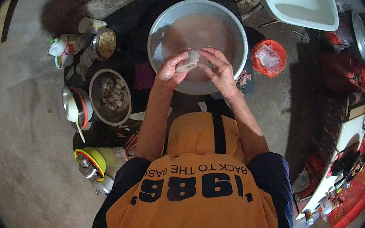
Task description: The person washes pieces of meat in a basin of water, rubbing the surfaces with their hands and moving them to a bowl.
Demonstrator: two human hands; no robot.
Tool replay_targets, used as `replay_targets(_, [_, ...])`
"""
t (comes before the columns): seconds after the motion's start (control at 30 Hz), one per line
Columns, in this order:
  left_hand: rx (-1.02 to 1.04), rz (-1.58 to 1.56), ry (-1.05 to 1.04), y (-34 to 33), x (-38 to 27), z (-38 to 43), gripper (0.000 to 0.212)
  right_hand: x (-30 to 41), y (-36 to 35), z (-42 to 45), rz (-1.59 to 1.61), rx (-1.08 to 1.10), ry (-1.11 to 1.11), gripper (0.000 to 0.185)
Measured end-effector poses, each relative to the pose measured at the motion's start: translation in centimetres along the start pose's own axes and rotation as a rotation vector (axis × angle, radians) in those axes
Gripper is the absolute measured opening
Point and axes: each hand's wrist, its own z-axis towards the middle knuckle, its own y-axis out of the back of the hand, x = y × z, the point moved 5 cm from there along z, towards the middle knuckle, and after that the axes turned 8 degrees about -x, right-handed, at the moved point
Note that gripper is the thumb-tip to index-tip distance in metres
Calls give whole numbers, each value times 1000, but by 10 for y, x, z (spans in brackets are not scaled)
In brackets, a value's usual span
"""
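Observation:
My left hand [171, 70] grips a pale, wet, block-shaped chunk of food [187, 62] with a darker patch on its end; its exact kind is unclear. My right hand [220, 68] is just to the right of the chunk, fingers spread and curved, with its fingertips close to the chunk's edge. Whether they touch it is hard to tell. Both hands are over a large round metal basin [193, 89] of cloudy, pinkish-brown water [205, 29]. To the left, a wide metal bowl [94, 102] contains several grey-brown chunks [116, 94].
Right of the basin are raw meat scraps [243, 77] and a red plastic container [253, 63] with a clear plastic bag [268, 58]. A white washbasin [301, 23] stands upper right. Leftward lie a small metal bowl [94, 48] of pale pieces, a white bottle [60, 46] and stacked pots [69, 101].

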Motion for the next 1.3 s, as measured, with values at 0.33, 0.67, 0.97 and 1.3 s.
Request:
replay_targets(0.33, [-140, -61, -441, -14, -9, -4, 21, 4, -17, -17, -20, 61, -184, 35])
replay_targets(0.67, [-166, -147, -545, -19, -3, -7, 25, -14, -40, -27, 264, 54, -398, 46])
replay_targets(0.97, [-146, -173, -513, -14, 2, -4, 33, -19, -57, -23, 1163, 74, -818, 52])
replay_targets(1.3, [-125, -62, -371, 8, 3, 9, 35, -33, -54, -11, 782, 70, -802, 40])
